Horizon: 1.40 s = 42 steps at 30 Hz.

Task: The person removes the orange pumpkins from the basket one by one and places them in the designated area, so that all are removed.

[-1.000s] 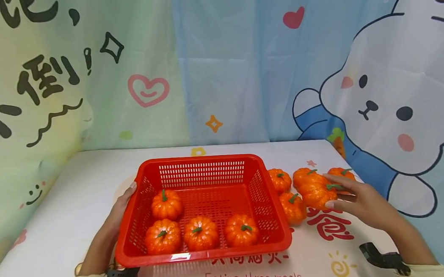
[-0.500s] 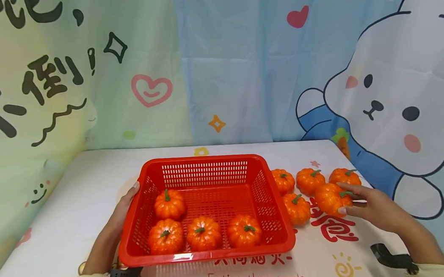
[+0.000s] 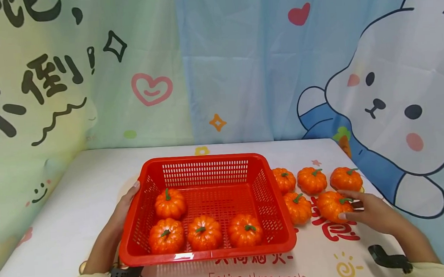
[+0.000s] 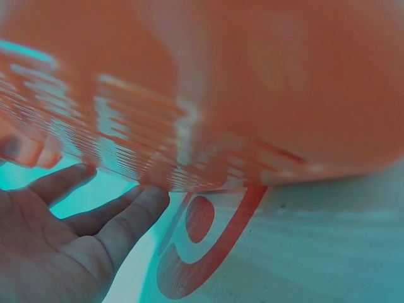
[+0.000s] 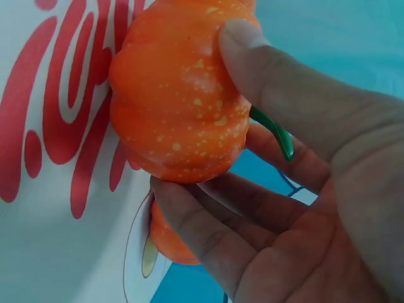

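Observation:
In the head view my right hand [image 3: 367, 210] holds a small orange pumpkin [image 3: 331, 207] with a green stem, low at the table at right. The right wrist view shows my thumb on one side of this pumpkin [image 5: 180, 95] and a fingertip at the opposite side. My left hand [image 3: 124, 203] rests against the left side of a red plastic basket [image 3: 210, 254]. In the left wrist view its fingers [image 4: 129, 224] are fairly straight and touch the slatted basket wall [image 4: 145, 120]. Inside the basket lie several pumpkins [image 3: 205, 233], mostly along the front and left.
Right of the basket several more pumpkins [image 3: 312, 180] stand on the printed white table [image 3: 94, 176]. One pumpkin [image 3: 298, 209] sits close against the basket's right wall. A patterned cloth [image 3: 225, 70] hangs behind the table.
My right hand has moved right and down with the pumpkin, away from the others toward the table's right side. The left hand and basket stay in place; the head view shifted slightly.

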Each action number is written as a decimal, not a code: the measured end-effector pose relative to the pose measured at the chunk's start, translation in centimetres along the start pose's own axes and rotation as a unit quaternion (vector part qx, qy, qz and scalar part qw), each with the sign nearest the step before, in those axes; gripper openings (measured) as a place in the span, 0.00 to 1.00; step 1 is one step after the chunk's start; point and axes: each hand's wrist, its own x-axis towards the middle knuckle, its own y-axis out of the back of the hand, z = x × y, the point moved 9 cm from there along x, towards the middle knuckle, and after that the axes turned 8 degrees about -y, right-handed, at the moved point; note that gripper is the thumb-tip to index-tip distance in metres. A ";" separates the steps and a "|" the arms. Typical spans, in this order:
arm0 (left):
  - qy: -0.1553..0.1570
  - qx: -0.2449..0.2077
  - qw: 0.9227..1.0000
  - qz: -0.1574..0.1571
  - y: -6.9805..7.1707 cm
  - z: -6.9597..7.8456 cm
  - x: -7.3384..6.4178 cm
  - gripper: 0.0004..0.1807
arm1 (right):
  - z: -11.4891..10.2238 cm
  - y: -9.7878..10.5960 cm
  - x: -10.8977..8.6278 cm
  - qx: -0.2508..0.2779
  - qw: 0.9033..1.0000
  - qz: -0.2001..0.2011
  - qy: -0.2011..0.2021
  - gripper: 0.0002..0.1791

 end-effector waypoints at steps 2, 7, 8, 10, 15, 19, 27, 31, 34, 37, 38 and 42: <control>0.000 -0.001 1.000 -0.002 -0.1 0.0 0.0 0.35 | 0.1 -0.2 0.1 0.003 1.000 -0.005 -0.005 0.43; 0.002 0.001 1.000 0.003 0.0 0.0 0.0 0.34 | -0.2 -0.3 0.3 0.001 1.000 -0.002 -0.006 0.43; 0.001 0.002 1.000 0.004 0.0 0.0 0.0 0.34 | -0.3 -0.2 0.4 0.002 1.000 0.000 -0.006 0.42; 0.000 0.003 1.000 0.005 0.0 0.0 0.0 0.34 | -0.5 -0.2 0.4 0.004 1.000 0.004 -0.004 0.42; -0.005 -0.009 1.000 -0.008 -0.2 0.0 0.2 0.34 | -0.4 -0.4 0.4 0.009 1.000 0.006 -0.014 0.40; -0.005 -0.012 1.000 -0.011 -0.2 0.0 0.2 0.34 | -0.3 -0.5 0.5 0.008 1.000 0.012 -0.019 0.40; 0.005 -0.001 1.000 0.000 0.0 -0.2 0.1 0.35 | -0.5 -0.8 0.4 0.013 0.999 0.032 -0.001 0.38; 0.007 0.000 1.000 0.001 0.0 -0.3 0.0 0.35 | -0.7 -0.9 0.4 0.020 1.000 0.020 0.000 0.38; 0.002 -0.001 1.000 0.001 0.0 -0.2 -0.1 0.35 | -0.7 -1.1 0.4 0.025 1.000 0.010 -0.001 0.39; 0.000 -0.002 1.000 0.000 -0.1 -0.1 -0.1 0.34 | -0.7 -1.3 0.3 0.032 0.999 0.002 -0.002 0.40; 0.000 -0.003 1.000 -0.001 -0.1 -0.1 -0.1 0.34 | -0.7 -1.3 0.3 0.035 0.999 0.001 -0.002 0.40; -0.001 -0.004 1.000 -0.005 -0.1 0.0 -0.1 0.34 | -0.7 -1.4 0.2 0.040 0.999 -0.001 0.000 0.41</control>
